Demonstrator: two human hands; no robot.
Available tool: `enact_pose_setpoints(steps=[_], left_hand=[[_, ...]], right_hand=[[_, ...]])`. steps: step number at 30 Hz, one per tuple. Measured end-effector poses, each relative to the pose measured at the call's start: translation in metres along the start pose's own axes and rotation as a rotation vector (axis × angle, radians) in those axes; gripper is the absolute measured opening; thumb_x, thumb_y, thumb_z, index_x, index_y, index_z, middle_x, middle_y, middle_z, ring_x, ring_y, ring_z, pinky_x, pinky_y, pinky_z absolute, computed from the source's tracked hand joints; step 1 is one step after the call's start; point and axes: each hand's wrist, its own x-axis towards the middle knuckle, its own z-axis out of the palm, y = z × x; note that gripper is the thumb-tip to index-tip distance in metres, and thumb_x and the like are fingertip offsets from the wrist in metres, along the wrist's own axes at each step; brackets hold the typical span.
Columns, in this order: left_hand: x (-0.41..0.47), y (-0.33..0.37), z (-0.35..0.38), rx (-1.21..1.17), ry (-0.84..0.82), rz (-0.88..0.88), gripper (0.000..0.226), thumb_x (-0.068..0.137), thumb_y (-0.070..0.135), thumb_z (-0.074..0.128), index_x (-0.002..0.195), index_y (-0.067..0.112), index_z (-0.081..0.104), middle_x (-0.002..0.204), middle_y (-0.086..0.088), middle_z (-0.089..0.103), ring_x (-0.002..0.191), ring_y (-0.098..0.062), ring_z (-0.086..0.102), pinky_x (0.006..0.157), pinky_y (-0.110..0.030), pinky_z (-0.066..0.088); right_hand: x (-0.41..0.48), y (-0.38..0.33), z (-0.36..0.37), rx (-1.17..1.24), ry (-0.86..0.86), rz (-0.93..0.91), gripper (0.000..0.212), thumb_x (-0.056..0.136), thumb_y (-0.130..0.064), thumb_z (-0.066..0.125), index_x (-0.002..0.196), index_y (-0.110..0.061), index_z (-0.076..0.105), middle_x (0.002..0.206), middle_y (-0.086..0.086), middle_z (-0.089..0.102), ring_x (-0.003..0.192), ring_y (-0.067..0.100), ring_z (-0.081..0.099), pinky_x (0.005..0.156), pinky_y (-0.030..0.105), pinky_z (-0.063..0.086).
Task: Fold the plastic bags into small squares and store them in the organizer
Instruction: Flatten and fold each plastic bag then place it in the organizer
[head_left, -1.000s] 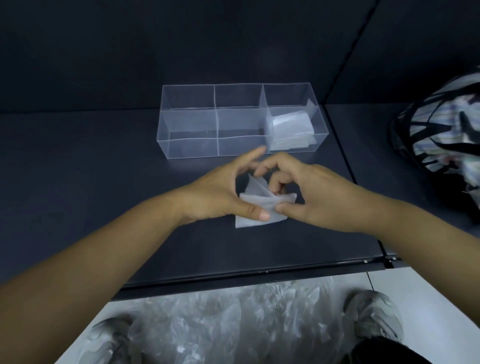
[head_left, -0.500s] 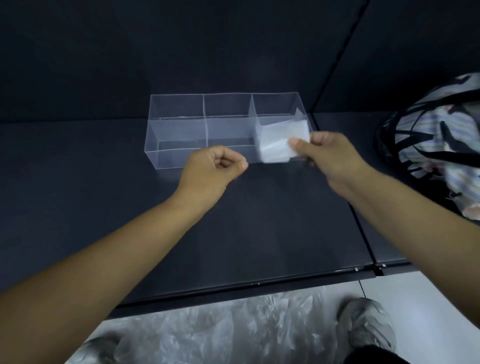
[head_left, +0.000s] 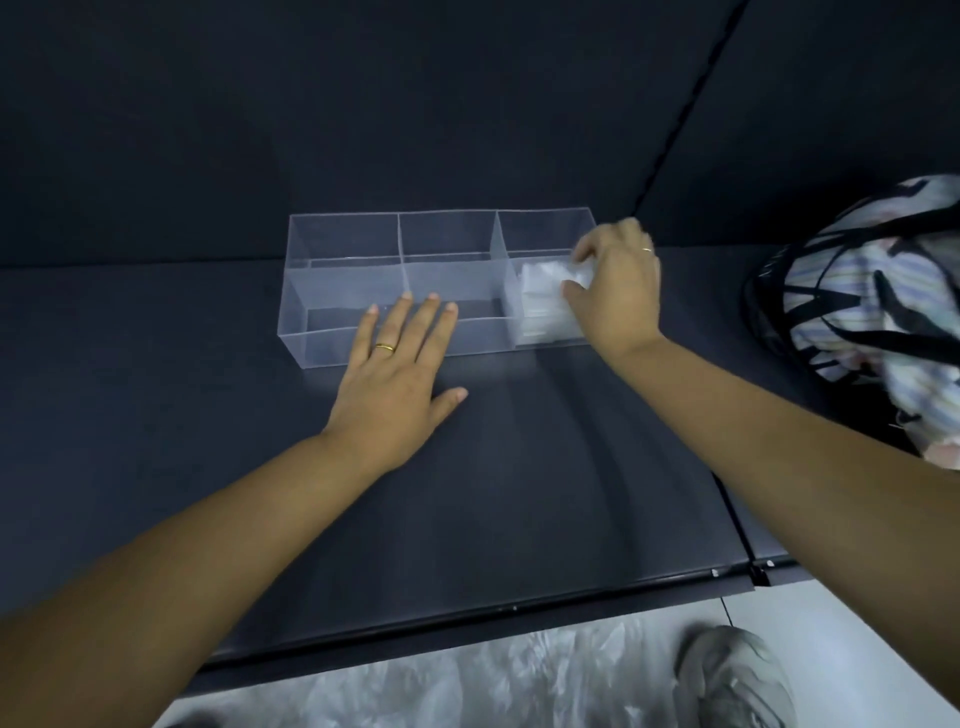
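My flat, wide left hand (head_left: 395, 384) steadied the clear plastic three-part organizer (head_left: 332, 338) so my right hand (head_left: 618, 291) could push the pinched white folded plastic bag (head_left: 545, 283) into its right part.

A dark matte table (head_left: 519, 467) has a black strip along its near edge. A clear three-compartment organizer (head_left: 332, 332) stands on it toward the far edge, its long side parallel to that edge. The left hand (head_left: 395, 384) lies flat on the table, fingers (head_left: 415, 322) touching the organizer's front wall. A striped bag (head_left: 872, 312) sits toward the right edge, past a seam.
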Motion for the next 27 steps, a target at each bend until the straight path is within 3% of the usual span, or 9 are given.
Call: enact_pose_setpoints(steps=[2, 4, 7, 10, 13, 16, 19, 23, 27], left_hand=[[0.0, -0.001, 0.002, 0.0, -0.003, 0.003, 0.079, 0.093, 0.054, 0.033, 0.153, 0.016, -0.002, 0.161, -0.003, 0.005, 0.148, -0.024, -0.004, 0.117, -0.042, -0.011], [0.001, -0.002, 0.003, 0.004, -0.012, 0.005, 0.079, 0.092, 0.057, 0.028, 0.152, 0.018, -0.006, 0.161, -0.002, 0.0, 0.148, -0.023, -0.009, 0.116, -0.041, -0.013], [0.001, -0.003, 0.003, 0.001, -0.019, 0.008, 0.079, 0.091, 0.058, 0.023, 0.152, 0.019, -0.008, 0.161, -0.001, -0.005, 0.147, -0.022, -0.012, 0.116, -0.042, -0.014], [0.0, -0.002, 0.001, -0.001, -0.021, 0.004, 0.078, 0.092, 0.059, 0.022, 0.151, 0.02, -0.011, 0.161, -0.001, -0.01, 0.146, -0.021, -0.016, 0.116, -0.042, -0.016], [-0.014, 0.001, -0.003, -0.054, -0.019, -0.008, 0.077, 0.092, 0.058, 0.021, 0.152, 0.02, -0.009, 0.16, -0.001, -0.013, 0.145, -0.019, -0.021, 0.116, -0.042, -0.018], [-0.054, 0.009, -0.006, -0.16, -0.041, 0.037, 0.073, 0.093, 0.057, 0.024, 0.153, 0.017, 0.007, 0.161, -0.002, -0.003, 0.147, -0.018, -0.013, 0.118, -0.04, -0.012], [-0.11, 0.019, 0.001, -0.243, -0.129, 0.069, 0.072, 0.093, 0.058, 0.023, 0.151, 0.015, 0.025, 0.16, -0.004, 0.01, 0.147, -0.018, -0.002, 0.119, -0.038, -0.006], [-0.171, 0.022, 0.012, -0.177, -0.228, 0.053, 0.077, 0.092, 0.066, 0.015, 0.152, 0.018, 0.016, 0.16, 0.0, 0.005, 0.147, -0.016, -0.002, 0.119, -0.038, -0.004], [-0.188, 0.02, 0.013, -0.113, -0.236, 0.039, 0.074, 0.093, 0.061, 0.014, 0.152, 0.017, 0.015, 0.16, -0.003, 0.01, 0.148, -0.019, 0.004, 0.12, -0.044, 0.003]], right_hand=[[-0.005, 0.0, -0.004, 0.061, -0.194, -0.201, 0.011, 0.092, -0.017, 0.059, 0.098, -0.011, 0.064, 0.105, 0.0, 0.057, 0.099, 0.02, 0.054, 0.082, 0.025, 0.04], [-0.012, -0.001, -0.006, -0.05, -0.447, -0.29, 0.038, 0.101, -0.041, 0.038, 0.099, -0.014, 0.064, 0.105, 0.0, 0.061, 0.098, 0.02, 0.055, 0.084, 0.035, 0.046], [-0.012, -0.006, -0.014, -0.148, -0.68, -0.225, 0.073, 0.089, -0.069, 0.012, 0.097, -0.02, 0.065, 0.109, 0.0, 0.064, 0.104, 0.02, 0.055, 0.093, 0.041, 0.045], [-0.005, -0.012, -0.02, -0.08, -0.803, -0.05, 0.095, 0.077, -0.081, 0.008, 0.128, -0.019, 0.058, 0.136, 0.001, 0.055, 0.124, 0.022, 0.048, 0.104, 0.04, 0.038], [-0.016, -0.014, -0.028, -0.024, -0.721, -0.109, 0.082, 0.088, -0.07, 0.017, 0.123, -0.01, 0.059, 0.134, 0.002, 0.055, 0.127, 0.024, 0.046, 0.108, 0.04, 0.034], [-0.053, -0.016, -0.046, 0.024, -0.394, -0.301, 0.053, 0.1, -0.047, 0.035, 0.13, -0.009, 0.056, 0.14, 0.004, 0.05, 0.134, 0.023, 0.039, 0.112, 0.028, 0.024], [-0.132, -0.023, -0.065, 0.209, -0.246, -0.578, 0.027, 0.097, -0.03, 0.048, 0.1, -0.011, 0.066, 0.104, 0.004, 0.063, 0.099, 0.024, 0.059, 0.088, 0.03, 0.042], [-0.264, -0.015, -0.056, 0.269, -0.74, -0.726, 0.023, 0.091, -0.039, 0.054, 0.107, -0.026, 0.064, 0.11, -0.007, 0.063, 0.094, 0.013, 0.063, 0.076, 0.027, 0.052], [-0.311, -0.02, -0.011, 0.263, -1.212, -0.472, 0.084, 0.081, -0.058, 0.063, 0.149, -0.04, 0.017, 0.155, -0.024, 0.01, 0.093, -0.004, 0.054, 0.078, 0.013, 0.043]])
